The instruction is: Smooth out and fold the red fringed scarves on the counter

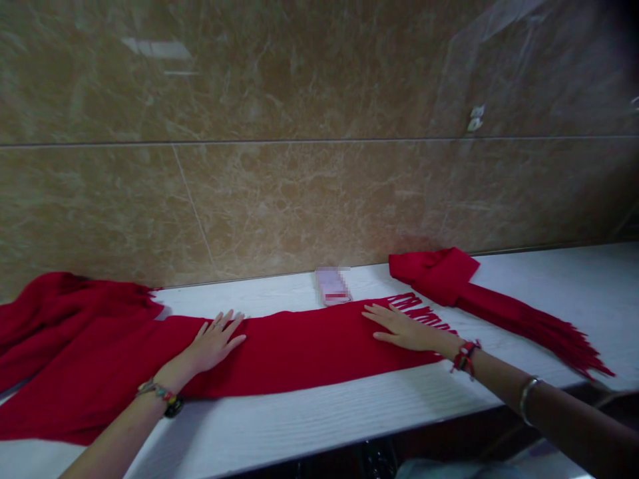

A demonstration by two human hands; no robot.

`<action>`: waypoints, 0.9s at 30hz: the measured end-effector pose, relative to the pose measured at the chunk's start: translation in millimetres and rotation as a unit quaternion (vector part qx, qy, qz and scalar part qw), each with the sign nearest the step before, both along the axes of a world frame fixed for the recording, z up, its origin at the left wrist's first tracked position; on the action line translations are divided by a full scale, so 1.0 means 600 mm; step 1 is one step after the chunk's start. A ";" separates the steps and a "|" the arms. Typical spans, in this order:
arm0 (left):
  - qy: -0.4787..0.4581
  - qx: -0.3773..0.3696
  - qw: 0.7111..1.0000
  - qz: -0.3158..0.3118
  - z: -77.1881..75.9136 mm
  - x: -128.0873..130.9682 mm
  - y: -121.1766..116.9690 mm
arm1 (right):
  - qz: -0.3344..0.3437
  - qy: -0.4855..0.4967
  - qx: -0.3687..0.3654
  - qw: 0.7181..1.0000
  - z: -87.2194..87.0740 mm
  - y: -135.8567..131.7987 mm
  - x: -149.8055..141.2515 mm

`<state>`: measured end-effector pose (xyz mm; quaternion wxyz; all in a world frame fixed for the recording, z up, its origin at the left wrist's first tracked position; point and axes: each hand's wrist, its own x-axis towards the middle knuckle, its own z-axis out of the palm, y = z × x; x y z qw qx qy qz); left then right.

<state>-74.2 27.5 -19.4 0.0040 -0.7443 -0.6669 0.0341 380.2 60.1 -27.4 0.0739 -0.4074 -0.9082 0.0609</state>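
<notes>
A red fringed scarf lies spread lengthwise along the white wood-grain table. My left hand rests flat on its left part, fingers stretched out, with a beaded bracelet at the wrist. Near the fringed right end, my right hand lies palm down on the fabric with its fingers apart; a red cord bracelet and a silver bangle circle that arm. Neither hand grips anything. At the left, the cloth runs into a loose heap of red fabric; I cannot tell whether it is one piece.
A second red scarf, folded over with its fringe pointing right, lies at the table's back right. A small pale pink item, blurred, sits by the wall. Brown marbled tiles rise behind the white table, whose front edge runs below my arms.
</notes>
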 end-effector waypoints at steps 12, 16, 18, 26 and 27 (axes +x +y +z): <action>-0.018 -0.114 0.985 -0.131 0.090 -0.021 0.098 | -0.040 -0.081 -0.080 0.993 0.050 0.164 -0.005; -0.031 -0.144 0.981 -0.126 0.089 -0.019 0.101 | -0.027 -0.093 -0.100 0.990 0.052 0.175 -0.001; -0.033 -0.159 0.980 -0.118 0.087 -0.023 0.103 | -0.021 -0.091 -0.098 0.991 0.051 0.175 0.003; -0.041 -0.151 0.978 -0.135 0.084 -0.045 0.106 | -0.014 -0.092 -0.057 0.994 0.052 0.164 0.033; -0.041 -0.139 0.980 -0.138 0.085 -0.045 0.103 | -0.015 -0.091 -0.047 0.995 0.053 0.161 0.036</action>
